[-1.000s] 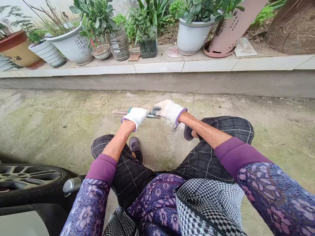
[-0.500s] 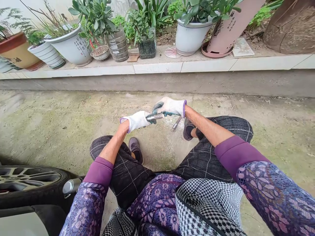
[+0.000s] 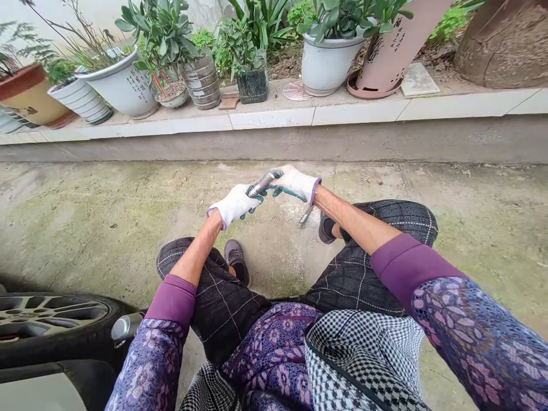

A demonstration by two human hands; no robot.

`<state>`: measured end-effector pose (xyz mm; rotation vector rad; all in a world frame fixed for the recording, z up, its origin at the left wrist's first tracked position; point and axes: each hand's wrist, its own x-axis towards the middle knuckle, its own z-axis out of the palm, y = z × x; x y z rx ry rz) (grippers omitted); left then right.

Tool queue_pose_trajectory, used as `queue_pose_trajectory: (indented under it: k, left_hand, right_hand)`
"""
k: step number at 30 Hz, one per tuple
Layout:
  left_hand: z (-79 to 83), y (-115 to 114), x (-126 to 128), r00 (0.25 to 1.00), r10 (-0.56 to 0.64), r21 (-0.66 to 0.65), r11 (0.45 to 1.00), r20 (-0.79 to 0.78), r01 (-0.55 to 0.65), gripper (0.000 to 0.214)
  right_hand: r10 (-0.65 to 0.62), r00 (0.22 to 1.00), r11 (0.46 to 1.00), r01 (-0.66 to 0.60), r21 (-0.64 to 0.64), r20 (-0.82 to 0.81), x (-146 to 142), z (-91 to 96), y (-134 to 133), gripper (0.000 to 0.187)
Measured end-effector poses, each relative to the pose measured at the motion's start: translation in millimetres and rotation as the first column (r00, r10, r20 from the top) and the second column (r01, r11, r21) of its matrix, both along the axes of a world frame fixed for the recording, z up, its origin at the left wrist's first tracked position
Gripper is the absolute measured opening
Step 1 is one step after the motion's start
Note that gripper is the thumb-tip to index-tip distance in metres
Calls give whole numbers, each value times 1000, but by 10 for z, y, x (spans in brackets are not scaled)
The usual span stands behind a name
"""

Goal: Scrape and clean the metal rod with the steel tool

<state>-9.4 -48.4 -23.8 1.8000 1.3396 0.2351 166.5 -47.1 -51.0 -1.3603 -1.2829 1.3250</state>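
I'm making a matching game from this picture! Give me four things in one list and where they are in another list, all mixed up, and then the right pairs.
Things:
1. white knit gloves with purple cuffs
2. round black car tyre
3. white round flowerpot with black writing
4. long grey metal tool

Places:
A. gripped by the left hand and right hand
B. low on the left of the picture
C. worn on both hands
D. standing on the white tiled ledge

Right pairs: 1-C, 2-B, 3-D, 4-A
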Motion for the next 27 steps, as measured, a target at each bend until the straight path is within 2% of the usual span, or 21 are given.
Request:
queue_pose_trajectory:
  k: [4, 11, 16, 20, 23, 27]
  left_hand:
    - [-31, 24, -4, 1000, 22, 13, 1000, 8, -22, 21]
    - [-37, 48, 5, 993, 97, 43, 994, 68, -100, 17]
    - [47, -4, -17, 986, 48, -9, 999, 158, -47, 25]
    - [49, -5, -13, 984, 4, -15, 1000, 178, -1, 26]
    - [-1, 35, -7, 988, -9, 3, 1000, 154, 8, 25]
    - [-69, 91, -8, 991, 14, 24, 1000, 135, -18, 15]
  right_hand:
    - [22, 997, 1000, -22, 0, 76, -7, -1, -1, 12]
    - [-63, 992, 996, 56, 70, 109, -156, -41, -43, 17]
    - [-79, 994, 991, 71, 115, 71, -110, -31, -69, 5]
    - [-70, 992, 990, 56, 131, 104, -68, 10, -82, 9]
    - [-92, 993, 990, 83, 111, 75, -81, 65, -87, 13]
    - [-113, 993, 993, 112, 23, 45, -105, 131, -126, 15]
